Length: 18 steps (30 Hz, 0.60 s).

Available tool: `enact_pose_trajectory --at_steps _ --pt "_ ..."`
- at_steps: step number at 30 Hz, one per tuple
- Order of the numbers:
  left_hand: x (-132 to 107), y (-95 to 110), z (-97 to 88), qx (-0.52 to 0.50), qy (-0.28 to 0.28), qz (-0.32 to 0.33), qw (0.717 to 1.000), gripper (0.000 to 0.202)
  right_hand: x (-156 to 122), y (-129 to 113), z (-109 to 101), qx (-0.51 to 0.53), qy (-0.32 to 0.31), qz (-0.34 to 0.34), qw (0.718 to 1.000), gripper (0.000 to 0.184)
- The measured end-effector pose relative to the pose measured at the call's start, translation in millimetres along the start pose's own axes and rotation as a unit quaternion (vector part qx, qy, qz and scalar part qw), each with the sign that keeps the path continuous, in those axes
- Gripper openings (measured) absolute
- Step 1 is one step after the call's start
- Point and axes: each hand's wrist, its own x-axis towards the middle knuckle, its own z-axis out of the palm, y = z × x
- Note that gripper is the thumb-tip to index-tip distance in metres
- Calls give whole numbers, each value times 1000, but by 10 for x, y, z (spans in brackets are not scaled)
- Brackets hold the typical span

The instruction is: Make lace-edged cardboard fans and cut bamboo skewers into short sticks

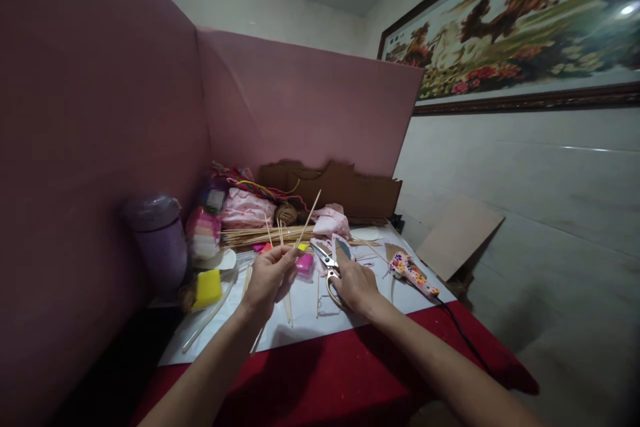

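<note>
My left hand point(273, 275) is closed on a thin wooden skewer point(311, 213), which slants up to the right out of the fingers. More thin sticks show above and below that hand; which of them it holds I cannot tell. Gripped at its gold handles by my right hand point(357, 281) is a pair of scissors point(325, 257), blades pointing up and left. Between the two hands lies a bright pink packet point(305, 265). Several loose sticks and a small wire-like piece point(327, 307) are on the white sheet point(305, 328) beneath.
A flowered glue gun point(411, 273) with a black cord lies at the right. At the left stand a purple lidded bin point(163, 253) and a yellow block point(208, 289). Behind are a skewer bundle point(240, 237), a twine ball point(287, 213), pink cloth point(247, 208) and torn cardboard point(340, 190).
</note>
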Motion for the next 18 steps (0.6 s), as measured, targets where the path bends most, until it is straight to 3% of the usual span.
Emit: enact_pose_trajectory --at_steps 2,3,5,7,9,12,18 --pt "-11 10 30 14 6 -1 1000 35 -35 -65 -119 -8 64 -41 997 20" --pt "-17 12 43 22 5 -2 1000 35 -56 -94 -206 3 125 -71 990 21" --pt "-29 6 58 47 -2 6 999 33 -89 -141 -414 48 257 -149 954 23" --pt "-41 -11 60 98 -8 40 994 30 -89 -172 -622 77 327 -249 908 23" --pt "-58 -33 53 175 -12 95 980 28 -50 -182 -777 63 330 -333 881 26" --pt "-84 -57 37 283 -15 169 944 27 40 -157 -869 34 281 -408 868 22" --pt "-83 -61 7 370 2 213 904 31 143 -82 -848 -1 241 -440 865 22"
